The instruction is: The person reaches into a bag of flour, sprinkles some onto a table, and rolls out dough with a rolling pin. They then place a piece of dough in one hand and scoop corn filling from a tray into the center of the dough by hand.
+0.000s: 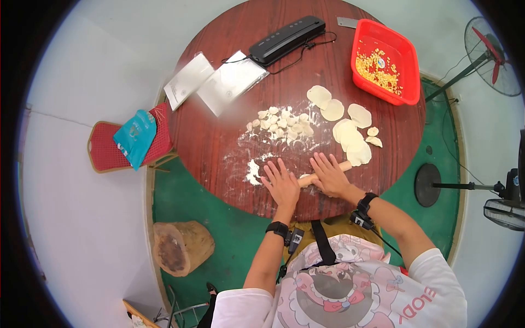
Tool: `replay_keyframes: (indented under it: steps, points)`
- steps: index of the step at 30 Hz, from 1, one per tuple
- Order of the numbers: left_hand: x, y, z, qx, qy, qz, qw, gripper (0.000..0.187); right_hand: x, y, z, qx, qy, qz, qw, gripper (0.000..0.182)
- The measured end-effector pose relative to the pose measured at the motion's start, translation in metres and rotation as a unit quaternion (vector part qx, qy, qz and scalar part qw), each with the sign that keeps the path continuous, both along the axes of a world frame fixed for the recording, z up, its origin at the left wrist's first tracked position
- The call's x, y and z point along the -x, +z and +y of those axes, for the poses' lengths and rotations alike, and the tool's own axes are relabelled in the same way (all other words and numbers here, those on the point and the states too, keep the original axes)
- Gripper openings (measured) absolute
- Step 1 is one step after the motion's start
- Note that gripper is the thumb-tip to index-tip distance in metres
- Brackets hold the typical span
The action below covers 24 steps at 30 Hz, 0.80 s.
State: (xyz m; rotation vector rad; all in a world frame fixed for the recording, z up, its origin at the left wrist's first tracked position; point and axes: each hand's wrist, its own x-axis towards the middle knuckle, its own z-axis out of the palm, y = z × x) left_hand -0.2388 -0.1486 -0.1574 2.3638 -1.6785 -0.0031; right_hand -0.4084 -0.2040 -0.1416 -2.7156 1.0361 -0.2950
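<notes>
A wooden rolling pin (308,180) lies at a slant near the front of the table under both palms. My left hand (283,185) rests flat over its left end, fingers spread and pointing away from me. Toward its other end, my right hand (330,177) presses flat with fingers stretched out. A bit of pale dough shows at the pin between the hands, mostly hidden. Beyond my left hand is a heap of small floured dough pieces (280,124). Thin round dough wrappers (350,136) lie overlapping past my right hand, with two small dough pieces (373,136) beside them.
Loose flour (253,172) dusts the round wooden table (213,147). A red basket (407,71) with yellow bits stands at the back right, near a metal blade (346,22). A black corded appliance (287,39) and silvery packets (232,82) lie at the back left.
</notes>
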Motion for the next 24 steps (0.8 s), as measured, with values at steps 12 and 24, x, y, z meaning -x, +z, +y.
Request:
replay_keyframes:
  steps: [12,24]
  points:
    - [-0.022,-0.003,-0.039,0.002,-0.020,0.005,1.000,0.060,-0.024,-0.007,-0.033,0.022,-0.042,0.031,0.998,0.062]
    - [-0.008,-0.002,0.010,-0.016,-0.074,0.017,0.997,0.053,-0.002,0.000,0.010,-0.017,-0.021,0.052,0.998,0.065]
